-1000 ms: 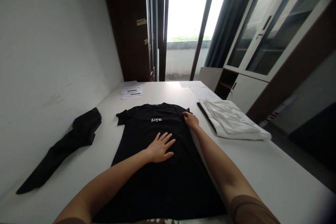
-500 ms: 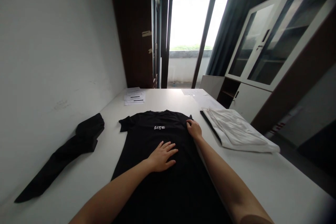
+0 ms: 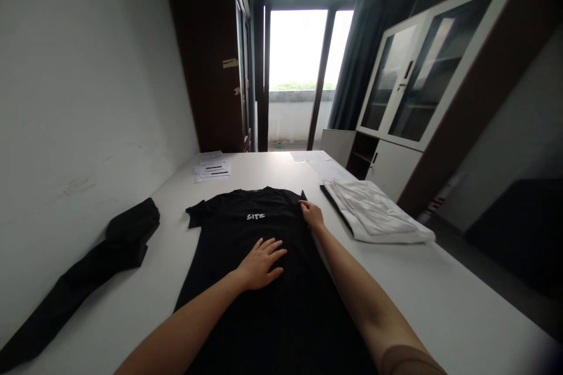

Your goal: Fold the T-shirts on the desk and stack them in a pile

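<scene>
A black T-shirt [image 3: 229, 252] with white lettering on its chest lies spread out on the white table, collar pointing away from me. My left hand [image 3: 261, 263] rests flat on the middle of the shirt, fingers spread. At the right sleeve, my right hand [image 3: 312, 215] has its fingers closed on the black cloth near the shoulder, and a small tip of the sleeve sticks up just beyond them. The shirt's lower part runs out of view between my forearms.
Folded white cloth [image 3: 373, 211] lies on a dark piece at the table's right side. A long bundle of black cloth [image 3: 97, 261] lies at the left by the wall. Paper sheets [image 3: 213, 167] are at the far left of the table [image 3: 264, 167]. Cabinets stand beyond on both sides.
The view has turned slightly right, so the shirt, the cloths and the cabinets appear further left. Both hands keep their places on the shirt.
</scene>
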Motion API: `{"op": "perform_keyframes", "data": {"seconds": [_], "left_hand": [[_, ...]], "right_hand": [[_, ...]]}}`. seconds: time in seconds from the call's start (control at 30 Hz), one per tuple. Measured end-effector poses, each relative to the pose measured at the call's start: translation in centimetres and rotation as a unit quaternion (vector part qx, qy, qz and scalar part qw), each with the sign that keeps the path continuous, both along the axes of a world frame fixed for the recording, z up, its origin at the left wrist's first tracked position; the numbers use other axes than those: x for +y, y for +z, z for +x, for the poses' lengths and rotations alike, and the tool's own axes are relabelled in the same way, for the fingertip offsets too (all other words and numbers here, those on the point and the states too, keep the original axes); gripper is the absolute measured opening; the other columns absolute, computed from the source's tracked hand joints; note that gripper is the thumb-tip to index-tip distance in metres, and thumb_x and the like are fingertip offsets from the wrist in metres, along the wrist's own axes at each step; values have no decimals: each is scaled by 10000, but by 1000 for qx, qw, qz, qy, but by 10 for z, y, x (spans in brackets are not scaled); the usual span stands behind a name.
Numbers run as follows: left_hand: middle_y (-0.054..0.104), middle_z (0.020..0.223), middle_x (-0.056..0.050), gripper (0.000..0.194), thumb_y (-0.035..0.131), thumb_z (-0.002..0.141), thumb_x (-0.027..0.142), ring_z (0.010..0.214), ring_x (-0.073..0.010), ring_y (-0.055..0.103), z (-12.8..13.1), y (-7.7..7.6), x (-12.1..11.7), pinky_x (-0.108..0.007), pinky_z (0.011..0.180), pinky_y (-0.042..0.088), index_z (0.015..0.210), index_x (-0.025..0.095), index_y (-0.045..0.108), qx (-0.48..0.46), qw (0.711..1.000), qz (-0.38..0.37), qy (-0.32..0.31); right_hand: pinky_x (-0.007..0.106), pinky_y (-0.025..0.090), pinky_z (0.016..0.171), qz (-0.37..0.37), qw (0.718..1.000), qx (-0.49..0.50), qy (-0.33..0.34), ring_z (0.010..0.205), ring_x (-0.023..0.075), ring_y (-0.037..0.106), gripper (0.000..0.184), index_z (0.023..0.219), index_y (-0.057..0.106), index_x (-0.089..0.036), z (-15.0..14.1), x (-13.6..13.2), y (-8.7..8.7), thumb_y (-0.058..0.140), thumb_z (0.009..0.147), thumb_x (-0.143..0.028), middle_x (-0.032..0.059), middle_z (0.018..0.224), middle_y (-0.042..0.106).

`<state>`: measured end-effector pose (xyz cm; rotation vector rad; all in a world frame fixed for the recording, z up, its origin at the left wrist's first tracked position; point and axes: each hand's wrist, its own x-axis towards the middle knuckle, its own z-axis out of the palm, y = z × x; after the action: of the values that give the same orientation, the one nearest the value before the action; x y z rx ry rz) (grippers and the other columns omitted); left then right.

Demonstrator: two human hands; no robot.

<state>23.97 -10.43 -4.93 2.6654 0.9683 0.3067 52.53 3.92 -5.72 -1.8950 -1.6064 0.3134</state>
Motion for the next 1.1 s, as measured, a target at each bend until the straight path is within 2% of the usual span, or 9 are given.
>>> {"op": "perform_keyframes", "data": {"seconds": [0.13, 0.23, 0.37, 0.7, 1.1], "left_hand": [[329, 1664, -47, 580, 531, 993, 484, 1551, -287, 250, 0, 2, -1, -570, 1267, 151, 1541, 320, 438, 5, 1000, 1, -4], [333, 1662, -47, 569, 517, 1004, 483, 1550, -281, 253, -1, 3, -1, -561, 1270, 153, 1542, 314, 438, 8, 1000, 6, -2], [338, 1660, -42, 559, 515, 1010, 482, 1554, -269, 244, -1, 2, 0, -544, 1275, 148, 1538, 315, 442, 9, 1000, 11, -3], [336, 1661, -43, 559, 512, 1012, 483, 1556, -262, 239, -1, 7, -2, -540, 1276, 150, 1539, 311, 441, 15, 1000, 4, -2], [347, 1656, -33, 564, 536, 996, 475, 1546, -276, 267, 3, 9, -4, -560, 1272, 158, 1532, 326, 451, 7, 1000, 2, 4]], "right_hand": [[300, 503, 968, 50, 993, 99, -33, 1088, 210, 688, 397, 1209, 749, -228, 8, -1, -8, 464, 953, -332, 50, 1154, 755], [308, 505, 951, 61, 990, 126, -21, 1026, 222, 699, 351, 1149, 777, -230, 7, 2, -17, 524, 928, -330, 52, 1080, 770], [320, 482, 1005, 82, 989, 119, 25, 1060, 213, 682, 302, 1130, 776, -261, 4, 8, -25, 562, 917, -284, 28, 1127, 756], [364, 442, 1079, 128, 988, 78, 28, 1141, 234, 634, 317, 1192, 731, -224, 9, 21, -40, 592, 909, -257, 85, 1222, 695], [347, 455, 1041, 107, 991, 63, 42, 1122, 236, 660, 329, 1209, 723, -247, 10, 21, -40, 577, 916, -280, 71, 1199, 718]]}}
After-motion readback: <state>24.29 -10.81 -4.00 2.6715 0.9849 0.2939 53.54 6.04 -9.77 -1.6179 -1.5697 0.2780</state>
